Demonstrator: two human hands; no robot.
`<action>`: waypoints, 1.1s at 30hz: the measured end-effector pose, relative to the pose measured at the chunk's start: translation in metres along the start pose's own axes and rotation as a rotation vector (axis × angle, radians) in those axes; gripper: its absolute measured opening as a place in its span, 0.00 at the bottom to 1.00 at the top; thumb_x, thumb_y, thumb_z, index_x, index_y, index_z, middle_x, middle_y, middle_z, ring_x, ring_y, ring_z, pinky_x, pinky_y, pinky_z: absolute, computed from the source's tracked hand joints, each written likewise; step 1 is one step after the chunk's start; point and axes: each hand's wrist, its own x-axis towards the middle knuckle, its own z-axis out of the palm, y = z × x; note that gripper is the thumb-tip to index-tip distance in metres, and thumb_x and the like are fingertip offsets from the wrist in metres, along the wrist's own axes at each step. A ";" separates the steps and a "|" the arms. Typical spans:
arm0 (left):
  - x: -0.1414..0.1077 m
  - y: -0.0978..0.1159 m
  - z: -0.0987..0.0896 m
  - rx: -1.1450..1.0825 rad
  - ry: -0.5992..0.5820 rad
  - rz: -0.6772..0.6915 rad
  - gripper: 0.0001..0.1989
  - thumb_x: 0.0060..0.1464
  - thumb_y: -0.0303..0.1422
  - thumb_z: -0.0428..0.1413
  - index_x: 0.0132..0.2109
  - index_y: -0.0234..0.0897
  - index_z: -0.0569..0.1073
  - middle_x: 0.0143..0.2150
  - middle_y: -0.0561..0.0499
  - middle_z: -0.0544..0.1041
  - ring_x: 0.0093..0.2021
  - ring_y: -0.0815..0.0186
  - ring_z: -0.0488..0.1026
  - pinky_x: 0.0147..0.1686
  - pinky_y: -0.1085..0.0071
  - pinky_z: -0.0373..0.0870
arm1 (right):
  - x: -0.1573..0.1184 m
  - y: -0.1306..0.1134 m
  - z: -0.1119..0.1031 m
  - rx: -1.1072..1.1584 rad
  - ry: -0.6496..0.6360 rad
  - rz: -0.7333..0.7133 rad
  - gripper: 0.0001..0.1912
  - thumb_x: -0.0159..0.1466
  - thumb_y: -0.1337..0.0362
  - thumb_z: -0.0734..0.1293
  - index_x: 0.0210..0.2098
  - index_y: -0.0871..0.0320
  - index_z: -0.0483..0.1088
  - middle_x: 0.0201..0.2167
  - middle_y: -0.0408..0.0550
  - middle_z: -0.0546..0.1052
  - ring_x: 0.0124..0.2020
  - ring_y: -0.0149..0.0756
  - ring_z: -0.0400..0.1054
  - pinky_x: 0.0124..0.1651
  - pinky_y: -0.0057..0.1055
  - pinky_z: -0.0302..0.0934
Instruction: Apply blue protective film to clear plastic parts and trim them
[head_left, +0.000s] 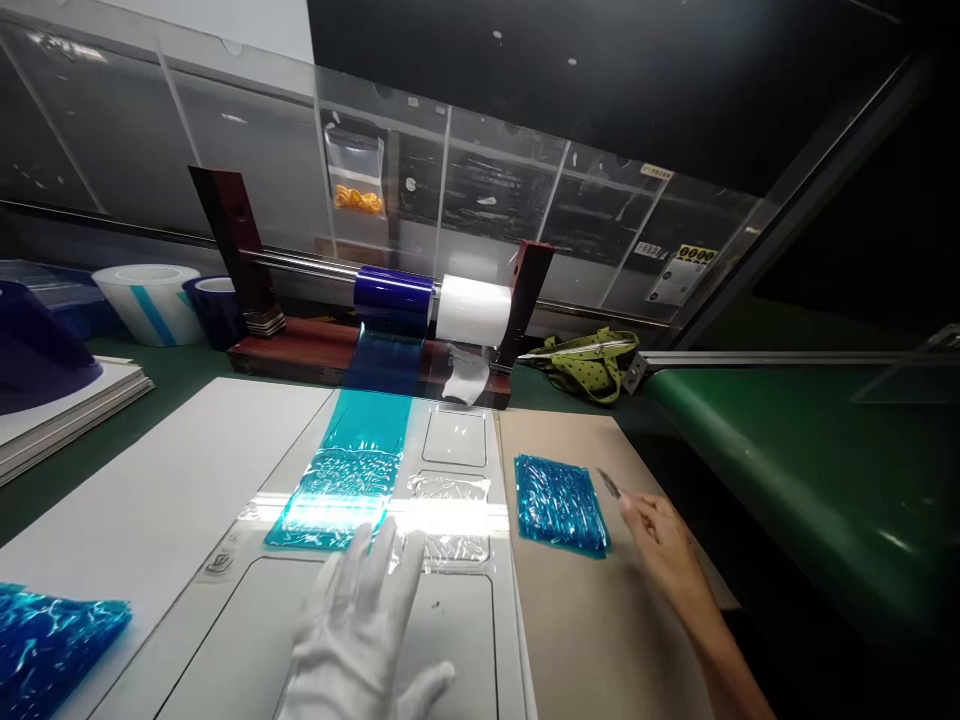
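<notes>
My left hand point(360, 620), in a white glove, is spread over the marked white sheet point(247, 640), fingertips at the lower edge of a strip of blue film point(367, 430). That strip runs down from a dark blue roll point(394, 302). On the right, my bare right hand point(654, 530) pinches a small pointed metal tool, blade-like point(609, 484); its exact kind is unclear. The tool's tip is just right of a stack of blue film pieces point(561, 505) on the tan board point(570, 620). Clear film point(454, 515) lies beside the blue strip.
A white roll point(474, 310) shares the rod with the blue one, on a reddish wooden stand point(300, 350). More blue film pieces point(52, 640) lie at lower left. Spare rolls point(150, 305) stand at left, a green pouch point(592, 362) behind, a green belt point(787, 450) at right.
</notes>
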 end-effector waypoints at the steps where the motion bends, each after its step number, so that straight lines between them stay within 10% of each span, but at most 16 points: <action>1: 0.010 -0.004 0.002 -0.017 -0.049 0.034 0.53 0.42 0.47 0.60 0.69 0.41 0.41 0.70 0.36 0.49 0.69 0.42 0.44 0.61 0.41 0.53 | -0.014 -0.002 0.002 -0.055 -0.059 -0.034 0.19 0.58 0.49 0.64 0.39 0.55 0.77 0.41 0.51 0.73 0.40 0.44 0.68 0.36 0.34 0.59; 6: 0.060 -0.009 0.008 -0.184 -0.493 0.116 0.43 0.48 0.50 0.57 0.67 0.42 0.51 0.69 0.40 0.54 0.67 0.48 0.53 0.63 0.49 0.56 | -0.078 -0.020 0.034 -0.347 -0.346 -0.226 0.14 0.64 0.60 0.58 0.41 0.52 0.74 0.38 0.48 0.77 0.39 0.43 0.72 0.40 0.37 0.63; 10: 0.077 -0.002 0.012 -0.261 -0.565 0.157 0.45 0.43 0.50 0.61 0.65 0.40 0.57 0.68 0.42 0.56 0.68 0.48 0.51 0.66 0.50 0.51 | -0.090 -0.028 0.059 -0.488 -0.402 -0.241 0.12 0.65 0.65 0.56 0.35 0.54 0.71 0.35 0.47 0.76 0.37 0.43 0.73 0.38 0.37 0.63; 18: 0.063 -0.005 0.028 -0.284 -0.409 0.133 0.47 0.41 0.51 0.63 0.64 0.38 0.57 0.65 0.40 0.62 0.64 0.48 0.57 0.63 0.51 0.58 | -0.092 -0.043 0.059 -0.295 -0.450 -0.209 0.10 0.65 0.63 0.57 0.34 0.54 0.70 0.34 0.46 0.76 0.36 0.39 0.73 0.39 0.31 0.63; 25: 0.059 -0.007 0.040 -0.051 -0.155 0.320 0.27 0.52 0.15 0.45 0.57 0.40 0.64 0.55 0.46 0.73 0.54 0.61 0.71 0.56 0.59 0.67 | -0.092 -0.026 0.043 -0.322 -0.331 -0.202 0.14 0.65 0.56 0.56 0.34 0.53 0.71 0.35 0.47 0.78 0.36 0.39 0.75 0.36 0.30 0.67; 30: 0.009 0.003 0.018 0.011 0.100 0.409 0.26 0.53 0.19 0.47 0.59 0.41 0.65 0.57 0.54 0.73 0.56 0.66 0.70 0.54 0.69 0.68 | -0.102 0.030 0.022 -0.550 -0.060 -0.334 0.15 0.65 0.55 0.57 0.39 0.53 0.73 0.36 0.49 0.79 0.34 0.43 0.76 0.29 0.34 0.70; 33: -0.032 0.014 -0.011 -0.022 0.034 0.357 0.22 0.56 0.26 0.50 0.58 0.45 0.67 0.56 0.56 0.74 0.57 0.66 0.69 0.55 0.70 0.67 | -0.113 0.043 0.002 -0.554 -0.037 -0.468 0.14 0.65 0.56 0.59 0.41 0.54 0.73 0.36 0.50 0.80 0.36 0.42 0.77 0.34 0.33 0.72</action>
